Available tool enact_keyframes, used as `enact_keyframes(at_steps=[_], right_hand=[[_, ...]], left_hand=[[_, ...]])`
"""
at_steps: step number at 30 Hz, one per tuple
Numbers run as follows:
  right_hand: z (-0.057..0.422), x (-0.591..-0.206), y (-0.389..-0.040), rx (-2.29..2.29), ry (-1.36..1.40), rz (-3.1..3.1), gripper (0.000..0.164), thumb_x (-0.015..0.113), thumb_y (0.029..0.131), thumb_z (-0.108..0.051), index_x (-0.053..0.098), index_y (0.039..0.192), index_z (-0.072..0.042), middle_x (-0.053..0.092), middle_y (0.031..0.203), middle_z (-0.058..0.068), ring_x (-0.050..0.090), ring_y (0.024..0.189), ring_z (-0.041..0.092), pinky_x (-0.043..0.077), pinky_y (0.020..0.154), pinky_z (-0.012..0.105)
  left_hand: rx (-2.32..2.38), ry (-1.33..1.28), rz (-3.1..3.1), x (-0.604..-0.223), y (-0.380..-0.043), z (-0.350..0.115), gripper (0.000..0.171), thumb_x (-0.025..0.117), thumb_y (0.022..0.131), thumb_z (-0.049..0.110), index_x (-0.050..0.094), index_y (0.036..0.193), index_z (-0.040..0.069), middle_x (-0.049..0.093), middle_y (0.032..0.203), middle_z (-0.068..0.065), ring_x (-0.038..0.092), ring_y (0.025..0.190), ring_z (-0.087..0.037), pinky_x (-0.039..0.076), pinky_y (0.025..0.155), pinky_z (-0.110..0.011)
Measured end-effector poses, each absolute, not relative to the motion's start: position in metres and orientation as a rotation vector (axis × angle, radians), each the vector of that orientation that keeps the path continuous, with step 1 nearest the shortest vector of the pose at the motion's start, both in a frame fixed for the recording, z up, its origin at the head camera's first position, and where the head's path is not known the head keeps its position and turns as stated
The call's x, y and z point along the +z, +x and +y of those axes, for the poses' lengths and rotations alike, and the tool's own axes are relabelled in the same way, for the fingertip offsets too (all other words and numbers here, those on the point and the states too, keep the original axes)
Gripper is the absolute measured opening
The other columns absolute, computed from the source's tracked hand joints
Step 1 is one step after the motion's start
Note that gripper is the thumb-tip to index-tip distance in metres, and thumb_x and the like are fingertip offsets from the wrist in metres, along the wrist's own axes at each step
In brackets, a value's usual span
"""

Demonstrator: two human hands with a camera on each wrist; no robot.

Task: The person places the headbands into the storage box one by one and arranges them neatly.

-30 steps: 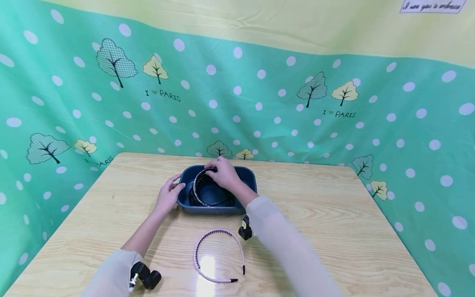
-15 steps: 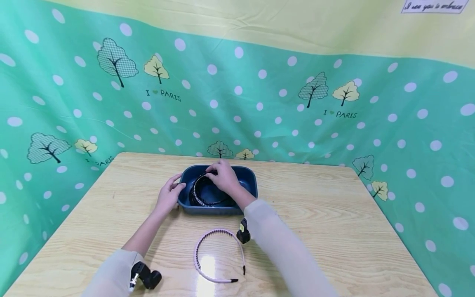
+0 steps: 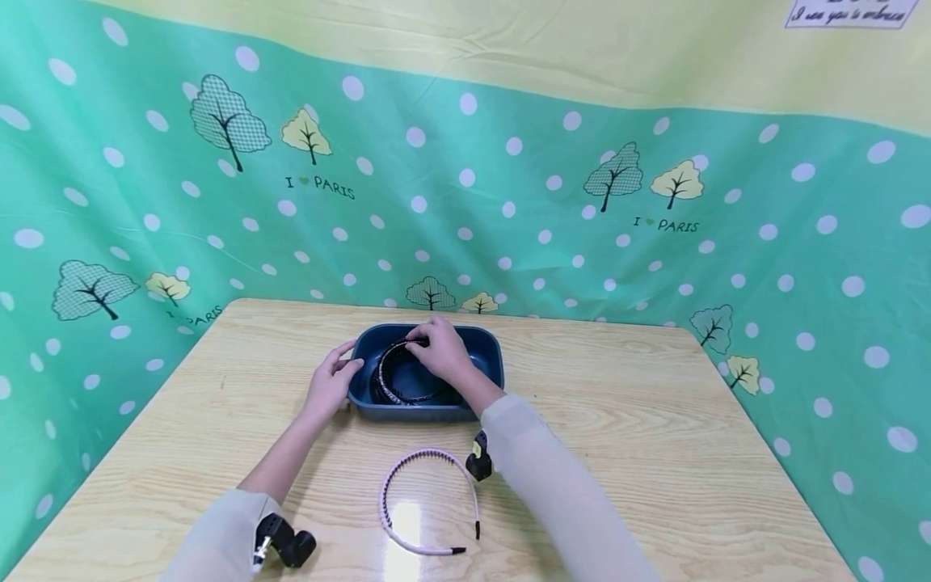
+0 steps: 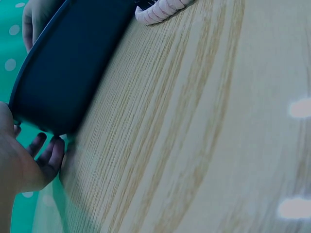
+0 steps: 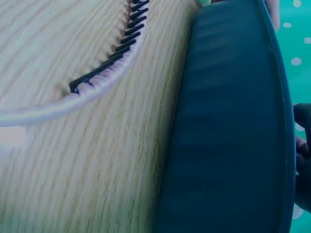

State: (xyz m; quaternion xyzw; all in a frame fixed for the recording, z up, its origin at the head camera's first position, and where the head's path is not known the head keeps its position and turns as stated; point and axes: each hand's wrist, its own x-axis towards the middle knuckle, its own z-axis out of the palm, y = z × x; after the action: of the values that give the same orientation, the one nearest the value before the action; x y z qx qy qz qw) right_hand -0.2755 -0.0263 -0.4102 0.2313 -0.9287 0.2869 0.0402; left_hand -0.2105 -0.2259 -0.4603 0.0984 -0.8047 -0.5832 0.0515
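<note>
A dark blue plastic box [image 3: 418, 413] stands towards the back of the table. My left hand [image 3: 329, 390] holds its left end, thumb at the rim and fingers along the outside; the left wrist view shows those fingers [image 4: 52, 154] curled at the lower corner. Inside the box my right hand [image 3: 442, 349] pinches the far part of a dark headband [image 3: 385, 386] with a glittery edge. Other black bands lie beneath it, partly hidden. The box wall [image 5: 226, 126] hides most of the right hand in the right wrist view. A pale pink headband [image 3: 425, 551] with dark teeth lies in front of the box.
The light wood table [image 3: 618, 420] reaches back to a green dotted cloth [image 3: 509, 218]. Black wrist cameras sit at the left cuff [image 3: 287, 541] and the right cuff [image 3: 479, 457].
My right hand has lowered the dark headband a little into the box and shifted slightly towards me. The left hand, box and pink headband stay where they were.
</note>
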Motion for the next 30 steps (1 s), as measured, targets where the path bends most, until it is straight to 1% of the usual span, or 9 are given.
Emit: enact_keyframes(at_steps=[7,12,17,21,30], right_hand=[[-0.0228,-0.4101,-0.275,0.96,0.694,-2.831,0.016,0.064,0.089,-0.029,0.072,0.1,-0.02,0.059,0.104,-0.001,0.055,0.099,0.016,0.047,0.085,0.032],[-0.0213,-0.4105,-0.2749,1.015,0.693,-2.823,0.017,0.064,0.088,-0.029,0.071,0.101,-0.02,0.059,0.104,-0.001,0.056,0.099,0.016,0.047,0.085,0.032],[-0.0215,-0.4089,-0.2735,1.04,0.702,-2.813,0.018,0.065,0.088,-0.029,0.071,0.102,-0.019,0.059,0.105,0.0,0.056,0.098,0.016,0.047,0.085,0.031],[-0.0219,-0.4063,-0.2716,1.065,0.7,-2.808,0.021,0.065,0.088,-0.029,0.071,0.104,-0.018,0.058,0.106,0.0,0.056,0.098,0.017,0.048,0.085,0.032],[-0.0204,-0.4037,-0.2677,1.13,0.694,-2.816,0.022,0.066,0.088,-0.028,0.07,0.107,-0.017,0.057,0.109,0.001,0.056,0.098,0.017,0.047,0.084,0.031]], left_hand=[[-1.78,0.312,-2.454,-0.461,-0.2109,-0.2257,0.047,0.05,0.096,0.029,0.041,0.141,0.022,0.056,0.125,-0.021,0.056,0.099,-0.026,0.046,0.064,-0.02],[-1.797,0.322,-2.443,-0.461,-0.211,-0.2253,0.047,0.051,0.096,0.03,0.042,0.141,0.023,0.055,0.125,-0.021,0.056,0.096,-0.025,0.046,0.058,-0.022],[-1.794,0.325,-2.441,-0.4593,-0.2097,-0.2249,0.047,0.051,0.096,0.03,0.041,0.141,0.022,0.055,0.125,-0.022,0.055,0.1,-0.026,0.046,0.062,-0.02],[-1.797,0.332,-2.439,-0.4587,-0.2098,-0.2251,0.048,0.051,0.095,0.031,0.041,0.141,0.022,0.055,0.125,-0.021,0.056,0.094,-0.022,0.046,0.057,-0.023],[-1.799,0.331,-2.444,-0.4589,-0.2107,-0.2254,0.048,0.051,0.095,0.031,0.041,0.141,0.022,0.055,0.125,-0.021,0.056,0.089,-0.019,0.046,0.054,-0.024]])
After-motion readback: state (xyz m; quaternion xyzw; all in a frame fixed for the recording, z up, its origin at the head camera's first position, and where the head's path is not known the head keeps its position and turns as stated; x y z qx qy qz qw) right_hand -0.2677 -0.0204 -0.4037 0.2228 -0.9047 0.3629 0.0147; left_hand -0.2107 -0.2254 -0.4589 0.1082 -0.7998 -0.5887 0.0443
